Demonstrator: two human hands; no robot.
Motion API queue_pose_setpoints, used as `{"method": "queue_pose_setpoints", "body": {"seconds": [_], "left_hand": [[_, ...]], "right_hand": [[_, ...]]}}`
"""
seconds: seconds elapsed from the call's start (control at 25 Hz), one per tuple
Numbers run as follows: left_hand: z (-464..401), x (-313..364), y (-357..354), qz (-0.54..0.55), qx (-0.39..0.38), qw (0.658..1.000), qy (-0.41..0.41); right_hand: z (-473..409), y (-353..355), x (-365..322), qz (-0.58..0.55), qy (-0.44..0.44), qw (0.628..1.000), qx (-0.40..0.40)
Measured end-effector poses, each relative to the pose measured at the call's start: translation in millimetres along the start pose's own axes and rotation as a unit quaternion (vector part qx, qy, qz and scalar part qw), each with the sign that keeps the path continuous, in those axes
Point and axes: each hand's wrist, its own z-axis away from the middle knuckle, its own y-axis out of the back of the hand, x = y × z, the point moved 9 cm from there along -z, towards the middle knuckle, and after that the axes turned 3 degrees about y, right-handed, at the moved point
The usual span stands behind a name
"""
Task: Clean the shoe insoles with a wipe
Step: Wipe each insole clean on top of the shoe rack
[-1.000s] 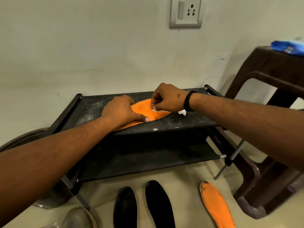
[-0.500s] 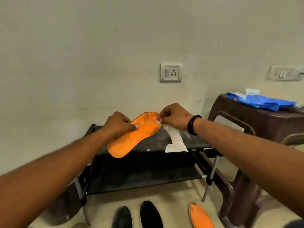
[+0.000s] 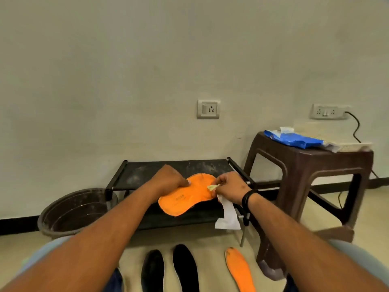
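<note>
An orange insole [image 3: 185, 197] is held up in the air in front of the black shoe rack [image 3: 134, 171]. My left hand [image 3: 168, 179] grips its left edge, thumb on top. My right hand [image 3: 230, 188] pinches a white wipe [image 3: 228, 213] against the insole's right end; a small yellowish bit shows at the fingertips and the rest of the wipe hangs down below the hand. On the floor below lie two black insoles [image 3: 152, 270] [image 3: 185, 268] and a second orange insole [image 3: 239, 270].
A brown plastic stool [image 3: 305, 167] stands to the right with a blue wipes pack [image 3: 294, 139] on top. A dark round tub [image 3: 73, 211] sits on the floor at the left. Wall sockets and a black cable are behind.
The orange insole was lifted off the rack's top shelf and now hangs in the air between both hands. The wipe now dangles from my right hand. The view pulled back and tilted up.
</note>
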Motion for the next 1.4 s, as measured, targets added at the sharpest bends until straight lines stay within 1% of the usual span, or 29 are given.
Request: {"method": "queue_pose_setpoints", "body": {"seconds": [0.08,0.12,0.2,0.28,0.4,0.48,0.56,0.64,0.72,0.8,0.84,0.88,0.92,0.96,1.0,1.04,1.08,1.12,1.16,1.24,1.28,1.36,1.4], "left_hand": [[12.7,-7.1,-29.5,0.010,0.022,0.999,0.029],[20.0,-17.5,-47.6,0.032,0.035,0.998,0.051],[27.3,-40.6,-80.7,0.079,0.040,0.991,0.099],[32.1,-64.0,-108.0,0.099,0.028,0.985,0.141],[39.1,-107.0,-148.7,0.160,0.009,0.963,0.217],[47.1,-145.2,-187.3,0.217,-0.008,0.938,0.270],[56.4,-175.5,-224.1,0.295,-0.013,0.903,0.311],[59.1,-197.8,-248.8,0.355,-0.001,0.871,0.339],[52.3,-220.0,-271.6,0.380,0.005,0.853,0.357],[41.7,-236.3,-290.2,0.379,0.007,0.846,0.374],[35.0,-242.7,-298.3,0.376,0.010,0.846,0.378],[27.8,-248.0,-304.9,0.366,0.016,0.848,0.382],[19.0,-256.4,-311.7,0.358,0.023,0.850,0.385],[13.2,-262.7,-316.4,0.350,0.031,0.852,0.387],[7.3,-270.3,-320.7,0.343,0.041,0.854,0.389],[2.3,-279.5,-326.4,0.331,0.048,0.856,0.393],[-1.1,-289.6,-333.2,0.313,0.047,0.861,0.398],[-1.8,-298.2,-341.1,0.291,0.038,0.866,0.405],[-1.0,-305.9,-349.2,0.265,0.025,0.873,0.410],[2.0,-311.1,-359.8,0.192,0.000,0.899,0.394],[4.6,-309.3,-359.4,0.149,-0.002,0.914,0.377],[8.0,-303.5,-355.1,0.069,0.008,0.939,0.336],[9.2,-301.5,-354.4,0.038,0.010,0.946,0.323]], "right_hand": [[19.2,4.0,18.8,0.002,-0.034,0.998,0.055],[30.0,4.6,29.7,0.011,-0.055,0.995,0.088],[39.3,2.9,45.1,0.039,-0.093,0.988,0.120],[45.3,-10.9,62.1,0.079,-0.121,0.986,0.087],[65.8,-48.1,85.8,0.174,-0.168,0.968,-0.060],[84.9,-73.7,119.2,0.167,-0.223,0.951,-0.133],[97.0,-88.1,151.1,0.161,-0.266,0.938,-0.155],[102.9,-104.1,179.1,0.171,-0.295,0.920,-0.192],[90.1,-125.5,209.3,0.173,-0.289,0.921,-0.194],[44.9,-164.8,288.9,0.174,-0.248,0.937,-0.176],[23.8,-180.8,318.3,0.167,-0.224,0.945,-0.167],[20.5,-186.8,333.1,0.165,-0.222,0.949,-0.152],[24.6,-184.9,332.8,0.160,-0.236,0.949,-0.132],[42.0,-171.9,304.3,0.140,-0.271,0.946,-0.113],[56.6,-159.5,275.1,0.129,-0.316,0.934,-0.107],[63.4,-165.9,283.7,0.135,-0.339,0.925,-0.103],[70.3,-159.3,285.1,0.126,-0.352,0.925,-0.067],[71.1,-159.9,287.4,0.124,-0.341,0.930,-0.052],[74.2,-167.6,295.1,0.132,-0.348,0.927,-0.050],[97.9,-192.4,312.8,0.154,-0.399,0.899,-0.099],[108.6,-202.8,316.9,0.155,-0.414,0.890,-0.111],[118.7,-213.1,321.0,0.154,-0.440,0.879,-0.101],[116.1,-212.7,322.1,0.158,-0.436,0.880,-0.099]]}}
